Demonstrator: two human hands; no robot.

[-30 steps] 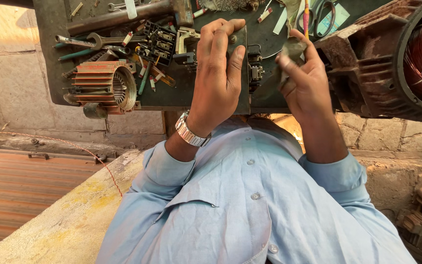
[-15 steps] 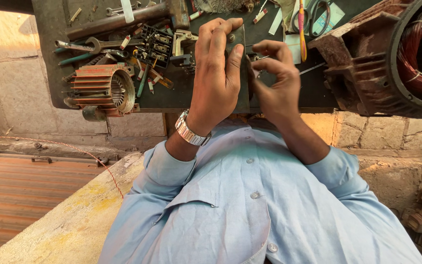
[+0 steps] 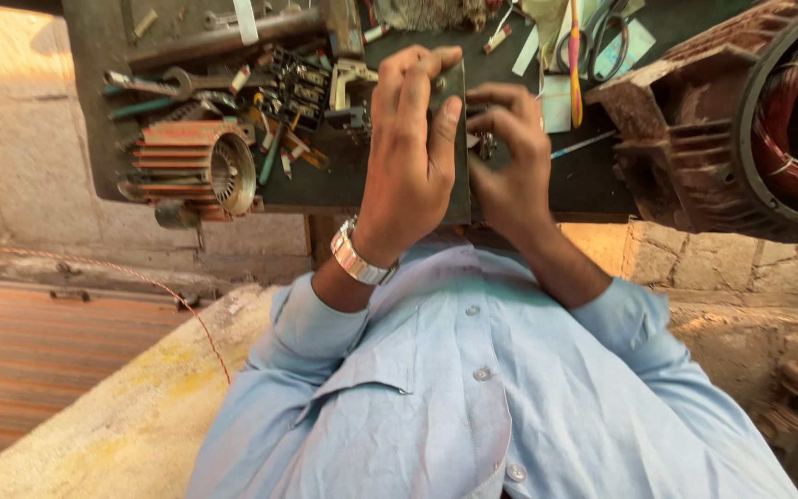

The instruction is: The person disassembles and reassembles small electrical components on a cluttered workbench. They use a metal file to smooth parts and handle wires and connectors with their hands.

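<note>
**Both hands on a dark flat plate above the bench**

Head view: the left hand (image 3: pixel 413 157) is wrapped around a dark flat plate (image 3: pixel 459 180), fingers curled over its top end and the thumb pressed along its near edge, so the hand is closed on it. The plate stands with its long axis running up and down the picture, away from the person's chest toward the far side of the bench (image 3: pixel 325 185); its thin edge faces the camera, and its lower end reaches the bench's near edge. The right hand (image 3: pixel 510 162) sits just beside the plate on its right, fingers bent inward and pinched on something small at the plate's face; what it grips is too hidden to tell. The two hands touch or nearly touch across the plate.

A metal wristwatch (image 3: pixel 357 254) circles the left wrist, above the light blue shirt (image 3: pixel 473 388).

On the bench to the left lies a ribbed orange motor housing (image 3: pixel 200 166), its round opening facing right. Behind it are a spanner (image 3: pixel 177 83) and a clutter of small terminal blocks (image 3: pixel 297 83). Scissors (image 3: pixel 602 37) lie at the top right. A large rust-brown motor stator (image 3: pixel 741 129) with copper windings (image 3: pixel 787 111) fills the right side, well apart from the hands.
</note>
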